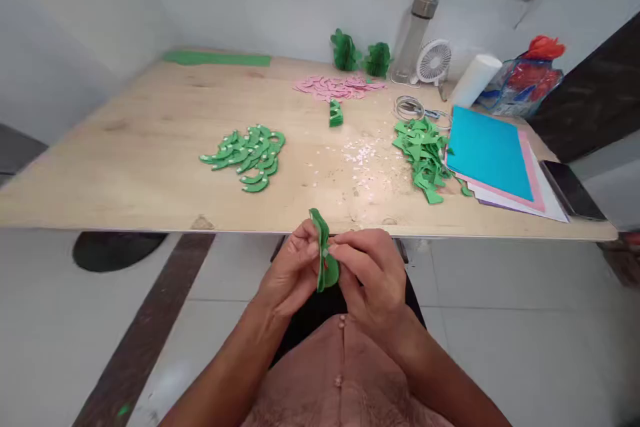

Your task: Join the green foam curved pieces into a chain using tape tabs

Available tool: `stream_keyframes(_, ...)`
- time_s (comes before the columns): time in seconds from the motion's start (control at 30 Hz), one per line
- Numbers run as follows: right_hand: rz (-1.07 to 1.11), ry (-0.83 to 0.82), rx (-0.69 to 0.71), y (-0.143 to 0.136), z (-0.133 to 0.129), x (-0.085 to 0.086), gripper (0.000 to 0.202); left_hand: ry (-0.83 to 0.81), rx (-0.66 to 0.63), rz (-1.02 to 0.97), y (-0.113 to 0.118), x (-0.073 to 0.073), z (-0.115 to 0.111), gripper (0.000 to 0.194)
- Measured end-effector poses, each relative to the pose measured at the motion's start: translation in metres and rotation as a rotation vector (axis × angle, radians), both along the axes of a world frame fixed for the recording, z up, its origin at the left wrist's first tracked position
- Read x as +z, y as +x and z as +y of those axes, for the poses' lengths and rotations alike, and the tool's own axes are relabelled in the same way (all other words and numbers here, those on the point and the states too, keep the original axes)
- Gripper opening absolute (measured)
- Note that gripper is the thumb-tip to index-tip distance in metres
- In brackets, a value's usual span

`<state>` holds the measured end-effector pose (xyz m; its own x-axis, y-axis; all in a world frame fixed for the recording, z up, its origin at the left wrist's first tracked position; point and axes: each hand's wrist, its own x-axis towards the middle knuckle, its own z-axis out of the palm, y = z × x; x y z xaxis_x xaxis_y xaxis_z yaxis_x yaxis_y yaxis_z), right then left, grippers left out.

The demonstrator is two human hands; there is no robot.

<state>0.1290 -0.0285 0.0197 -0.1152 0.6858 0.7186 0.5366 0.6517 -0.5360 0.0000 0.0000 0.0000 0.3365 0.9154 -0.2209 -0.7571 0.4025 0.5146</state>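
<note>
Layered green felt cutout point(331, 272) is being held up between both hands, right at the near edge of the wooden table point(150, 120) and just above the person's lap. It's pinched by the left hand point(289, 272) between thumb and fingers, layers kept roughly upright. Its other side is gripped by the right hand point(374, 275), fingers closed in right next to a small white square on the felt; the exact thumb spot is hard to make out.

Past the hands, a bunch of crescent-shaped green cutouts point(257, 150) is spread to the left, white patches stuck on the ends. Tiny white bits point(361, 152) are scattered around the middle, with a small green stack point(335, 116) sitting behind them. To the right, green scraps point(425, 155) are heaped up beside a blue sheet point(493, 150), which is laid over pink and white ones, with a phone point(573, 191) next to those.

Further back, pink cutouts point(337, 88) are piled in front of two ruffled green pieces point(345, 51). A clear bottle point(409, 43), a white fan point(434, 61) and a white roll point(476, 80) are lined up by the wall.
</note>
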Motion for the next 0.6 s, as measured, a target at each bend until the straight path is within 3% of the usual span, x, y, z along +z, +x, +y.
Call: stream_keyframes(0.6, -0.015, -0.028, 0.007, -0.0015, 0.0015, 0.0055, 0.018, 0.045, 0.020, 0.042, -0.0050, -0.0005, 0.0026, 0.026)
